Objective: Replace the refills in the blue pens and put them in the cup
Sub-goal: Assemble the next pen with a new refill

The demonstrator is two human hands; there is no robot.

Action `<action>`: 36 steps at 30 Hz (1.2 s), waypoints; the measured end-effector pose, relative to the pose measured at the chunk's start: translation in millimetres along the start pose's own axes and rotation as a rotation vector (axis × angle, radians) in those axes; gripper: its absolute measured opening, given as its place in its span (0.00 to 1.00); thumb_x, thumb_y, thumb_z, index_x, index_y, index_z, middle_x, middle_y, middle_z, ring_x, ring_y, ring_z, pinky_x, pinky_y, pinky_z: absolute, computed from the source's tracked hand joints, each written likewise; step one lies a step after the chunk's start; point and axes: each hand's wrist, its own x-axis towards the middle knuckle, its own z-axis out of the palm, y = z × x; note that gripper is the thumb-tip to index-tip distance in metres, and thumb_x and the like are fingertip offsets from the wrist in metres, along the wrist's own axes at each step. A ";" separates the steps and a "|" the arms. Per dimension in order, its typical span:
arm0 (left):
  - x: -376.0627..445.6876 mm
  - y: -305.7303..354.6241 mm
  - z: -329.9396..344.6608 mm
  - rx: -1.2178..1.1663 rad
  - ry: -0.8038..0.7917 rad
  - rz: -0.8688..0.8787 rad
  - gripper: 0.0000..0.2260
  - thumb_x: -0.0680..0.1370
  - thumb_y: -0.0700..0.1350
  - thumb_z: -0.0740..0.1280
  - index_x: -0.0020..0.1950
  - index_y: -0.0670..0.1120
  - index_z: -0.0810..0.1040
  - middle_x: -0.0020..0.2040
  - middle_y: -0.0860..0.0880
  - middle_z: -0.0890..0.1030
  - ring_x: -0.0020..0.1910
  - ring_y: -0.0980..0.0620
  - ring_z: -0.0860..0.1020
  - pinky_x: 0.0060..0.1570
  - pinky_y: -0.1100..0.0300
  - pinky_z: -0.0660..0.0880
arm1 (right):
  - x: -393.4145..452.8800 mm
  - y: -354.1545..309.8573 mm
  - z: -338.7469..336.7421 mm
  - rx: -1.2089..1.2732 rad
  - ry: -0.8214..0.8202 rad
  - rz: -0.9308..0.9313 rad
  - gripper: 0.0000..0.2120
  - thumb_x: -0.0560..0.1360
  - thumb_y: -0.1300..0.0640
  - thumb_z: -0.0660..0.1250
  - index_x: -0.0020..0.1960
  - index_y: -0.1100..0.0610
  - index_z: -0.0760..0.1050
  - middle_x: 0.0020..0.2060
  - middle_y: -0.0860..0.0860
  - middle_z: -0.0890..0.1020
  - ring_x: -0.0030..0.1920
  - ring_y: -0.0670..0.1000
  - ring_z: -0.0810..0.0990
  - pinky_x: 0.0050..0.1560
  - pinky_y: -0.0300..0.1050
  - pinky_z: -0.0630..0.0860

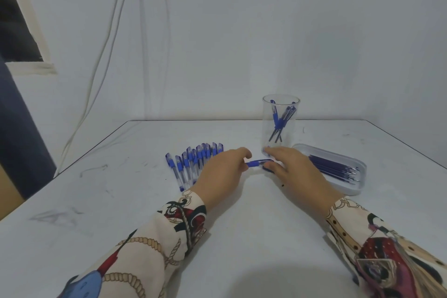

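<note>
A white surface (pixel 242 237) fills the lower view, w/ a plain wall behind. All places below are given relative to the cup.

The cup (pixel 280 126), clear and tall, stands upright toward the back, right of centre. A few finished blue pens lean inside it, so it prob. serves as the drop-off point, kept within easy reach.

Right of the cup, just beside its base, lies a shallow clear tray (pixel 358 186) holding a loose bundle of dark blue refills (pixel 336 170), laid roughly parallel; likely the fresh stock, close to the right hand.

Left of the cup, a row of blue pens (pixel 193 162) lies side by side on the surface, prob. the ones awaiting new refills.

In front of the cup, both hands meet over one blue pen (pixel 258 163), held low and nearly level just above the surface. The left hand (pixel 222 172) grips the pen's grip end w/ curled fingers. The right hand (pixel 290 167) has its fingers bent round the other end, seemingly pinching the barrel. This two-ended hold suits twisting or pulling the pen apart, or closing it; can't tell which.

Patterned sleeves cover both wrists.
</note>
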 end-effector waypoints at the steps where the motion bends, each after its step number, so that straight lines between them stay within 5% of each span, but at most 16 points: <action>1: -3.5 -1.9 -1.2 -0.009 -0.007 0.039 0.12 0.80 0.42 0.59 0.63 0.47 0.73 0.53 0.49 0.79 0.51 0.49 0.76 0.51 0.51 0.74 | -0.8 -3.4 0.3 -0.012 -0.016 -0.020 0.17 0.80 0.50 0.59 0.68 0.50 0.71 0.64 0.46 0.75 0.64 0.47 0.70 0.64 0.41 0.64; 6: -20.8 -8.3 -0.4 0.095 0.025 0.156 0.13 0.81 0.45 0.56 0.64 0.52 0.72 0.51 0.51 0.76 0.47 0.51 0.74 0.47 0.54 0.73 | -2.9 -16.4 3.0 0.025 -0.038 -0.099 0.11 0.79 0.53 0.62 0.57 0.52 0.79 0.49 0.48 0.80 0.49 0.46 0.75 0.53 0.39 0.70; 13: -25.1 -7.7 1.4 0.144 0.052 0.188 0.13 0.81 0.51 0.53 0.58 0.50 0.75 0.44 0.52 0.76 0.41 0.53 0.74 0.41 0.57 0.73 | -1.7 -17.1 5.8 0.104 -0.154 -0.054 0.10 0.77 0.52 0.64 0.57 0.50 0.80 0.51 0.46 0.82 0.52 0.44 0.77 0.57 0.40 0.72; 23: -21.9 -13.0 2.4 0.297 0.161 0.281 0.19 0.78 0.58 0.49 0.47 0.54 0.79 0.28 0.52 0.71 0.25 0.52 0.71 0.23 0.59 0.66 | -3.6 -20.1 3.6 0.161 -0.179 -0.047 0.09 0.77 0.53 0.65 0.54 0.51 0.82 0.45 0.45 0.81 0.47 0.42 0.77 0.50 0.33 0.69; 28: -21.1 -14.3 2.4 0.316 0.183 0.286 0.19 0.78 0.59 0.50 0.46 0.54 0.79 0.26 0.52 0.71 0.23 0.52 0.70 0.22 0.60 0.64 | -4.5 -20.7 1.2 0.162 -0.164 -0.051 0.09 0.77 0.55 0.66 0.54 0.53 0.82 0.43 0.43 0.80 0.45 0.41 0.77 0.46 0.26 0.66; 32: -18.4 -19.9 1.2 0.305 0.185 0.282 0.21 0.77 0.62 0.48 0.49 0.55 0.79 0.28 0.51 0.74 0.26 0.51 0.74 0.24 0.57 0.70 | -3.6 -22.8 -2.3 0.158 -0.156 -0.034 0.09 0.77 0.55 0.66 0.55 0.52 0.82 0.44 0.43 0.79 0.48 0.43 0.77 0.52 0.34 0.70; 36: -20.0 -19.5 1.7 0.296 0.133 0.221 0.22 0.77 0.64 0.48 0.58 0.56 0.75 0.40 0.53 0.79 0.39 0.53 0.78 0.37 0.54 0.75 | -1.8 -18.6 -3.8 0.030 -0.132 -0.052 0.09 0.77 0.55 0.66 0.55 0.54 0.82 0.46 0.46 0.77 0.51 0.47 0.76 0.55 0.42 0.70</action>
